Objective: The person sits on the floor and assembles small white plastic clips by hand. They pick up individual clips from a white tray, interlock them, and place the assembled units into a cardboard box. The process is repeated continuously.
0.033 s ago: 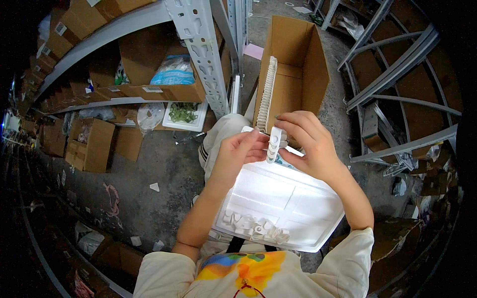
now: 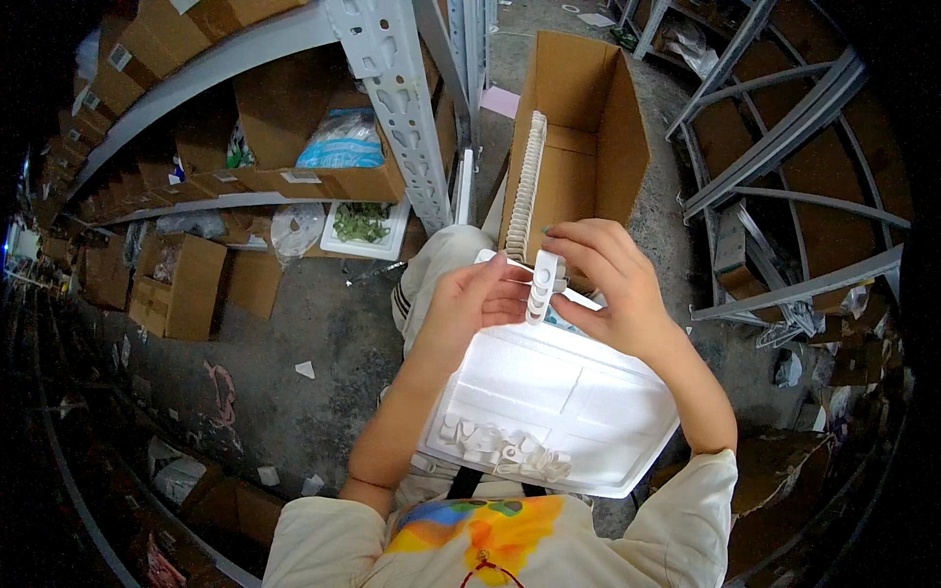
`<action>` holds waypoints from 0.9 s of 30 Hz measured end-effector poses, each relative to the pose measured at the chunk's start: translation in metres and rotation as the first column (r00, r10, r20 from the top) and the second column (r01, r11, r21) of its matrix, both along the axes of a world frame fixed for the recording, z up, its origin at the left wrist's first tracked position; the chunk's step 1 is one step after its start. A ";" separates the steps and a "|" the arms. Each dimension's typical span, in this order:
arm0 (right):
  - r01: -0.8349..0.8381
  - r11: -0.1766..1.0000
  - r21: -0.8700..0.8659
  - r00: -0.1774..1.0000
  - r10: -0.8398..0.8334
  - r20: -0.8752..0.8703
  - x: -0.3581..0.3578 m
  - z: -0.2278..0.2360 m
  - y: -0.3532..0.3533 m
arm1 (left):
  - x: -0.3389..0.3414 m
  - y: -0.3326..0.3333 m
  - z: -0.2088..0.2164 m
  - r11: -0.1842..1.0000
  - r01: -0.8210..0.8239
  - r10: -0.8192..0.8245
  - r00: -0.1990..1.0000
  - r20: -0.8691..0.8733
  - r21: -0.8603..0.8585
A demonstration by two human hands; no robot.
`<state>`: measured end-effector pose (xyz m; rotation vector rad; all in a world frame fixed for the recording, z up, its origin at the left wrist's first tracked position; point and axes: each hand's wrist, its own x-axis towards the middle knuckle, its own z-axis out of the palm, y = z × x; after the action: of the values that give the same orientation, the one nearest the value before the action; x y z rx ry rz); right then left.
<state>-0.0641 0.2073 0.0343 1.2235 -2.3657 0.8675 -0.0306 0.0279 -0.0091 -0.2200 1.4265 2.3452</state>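
Between my two hands, above the far edge of a white foam tray lid (image 2: 618,412), is a short stack of white plastic clips (image 2: 541,284) with a round button on its upper face. My right hand (image 2: 613,284) pinches it from the right, index finger on top and thumb lower down. From the left, the curled fingers of my left hand (image 2: 480,294) rest against its side; their tips are partly hidden behind it. A pile of loose white plastic pieces (image 2: 505,449) lies at the lid's near edge.
Beyond my hands stands an open cardboard box (image 2: 588,127), with a row of white pieces (image 2: 526,186) along its left wall. A metal shelf post (image 2: 392,108) rises at the left. More shelving (image 2: 784,147) stands at the right. A white tray of green pieces (image 2: 361,223) sits on the floor.
The stack of clips has turned slightly, so more of its button face and lower loops shows. My hands have hardly moved.
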 end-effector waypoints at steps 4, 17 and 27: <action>-0.007 0.966 -0.258 0.937 0.097 0.336 0.005 0.001 0.003 | 0.003 0.003 -0.006 0.958 0.134 -0.138 0.990 -0.004 0.252; 0.070 0.694 -0.716 0.767 0.422 0.484 0.011 -0.033 -0.009 | 0.010 0.028 0.010 0.835 0.065 -0.037 0.997 -0.062 0.546; -0.022 0.874 -0.486 0.929 0.197 0.312 0.010 -0.043 -0.005 | 0.004 0.017 0.014 0.983 -0.021 0.042 0.993 -0.108 0.183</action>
<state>-0.0537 0.2022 -0.0091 1.0687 -2.1359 1.7168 -0.0269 0.0447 0.0049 -0.0627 1.2545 2.5314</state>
